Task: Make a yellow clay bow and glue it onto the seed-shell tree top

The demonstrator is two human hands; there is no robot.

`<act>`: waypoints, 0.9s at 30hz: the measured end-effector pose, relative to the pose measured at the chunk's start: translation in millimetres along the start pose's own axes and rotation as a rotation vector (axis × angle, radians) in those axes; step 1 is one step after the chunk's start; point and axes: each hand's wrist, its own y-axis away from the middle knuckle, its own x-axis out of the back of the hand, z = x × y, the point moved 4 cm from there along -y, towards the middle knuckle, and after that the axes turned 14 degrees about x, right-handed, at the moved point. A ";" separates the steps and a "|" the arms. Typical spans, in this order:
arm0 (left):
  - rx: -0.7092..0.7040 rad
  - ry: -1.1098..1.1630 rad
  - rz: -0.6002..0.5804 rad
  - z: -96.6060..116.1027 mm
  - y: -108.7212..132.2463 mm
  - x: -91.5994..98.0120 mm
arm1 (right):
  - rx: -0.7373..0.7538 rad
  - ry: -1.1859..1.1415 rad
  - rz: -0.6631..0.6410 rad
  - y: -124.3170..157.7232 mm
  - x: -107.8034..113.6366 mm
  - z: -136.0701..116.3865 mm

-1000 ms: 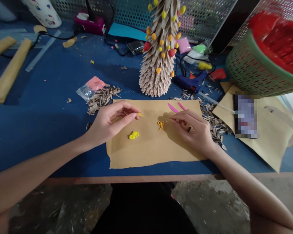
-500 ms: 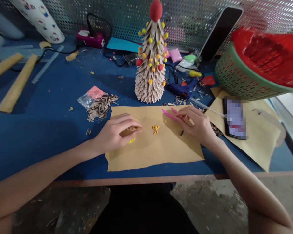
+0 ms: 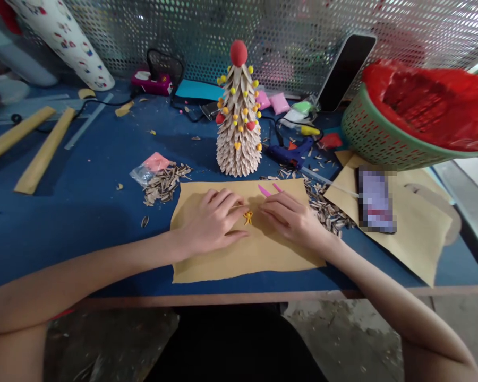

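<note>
Moved since the earlier frame: your left hand (image 3: pixel 213 223), rightward to the bow (image 3: pixel 248 218); your right hand (image 3: pixel 292 218), leftward, toward it also.
Left hand: palm down, low over the paper (image 3: pixel 239 262), thumb spread from the fingers, nothing seen in its grasp; fingertips at the bow, contact uncertain.
Right hand: fingers bent and bunched, tips near together beside the bow; whether you pinch anything cannot be told.
Bow: orange-yellow, on the paper, between your hands.
Paper: tan, ragged near edge, flat on the blue table (image 3: pixel 91 223).
Pink tools (image 3: pixel 264 190): two, by the paper's far edge.
Husks (image 3: pixel 163 185): heaped left and right.
Phone (image 3: pixel 376 201): right, on more paper.
Tree (image 3: pixel 239 143): upright, red ball on top.
Glue gun (image 3: pixel 290 154): blue, beside the tree.
Basket (image 3: pixel 382 132): green, red plastic inside, right.
Mesh wall (image 3: pixel 199 32): along the back.
</note>
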 end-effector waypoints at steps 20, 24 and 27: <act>-0.005 0.073 0.022 13.3 -2.0 4.0 | -0.189 0.114 0.227 15.3 28.0 25.1; -0.022 0.131 -0.002 12.7 -0.9 5.0 | -0.181 0.102 0.229 15.5 32.4 28.0; -0.036 0.187 -0.004 11.0 -0.2 5.3 | -0.201 0.091 0.216 17.8 33.2 31.6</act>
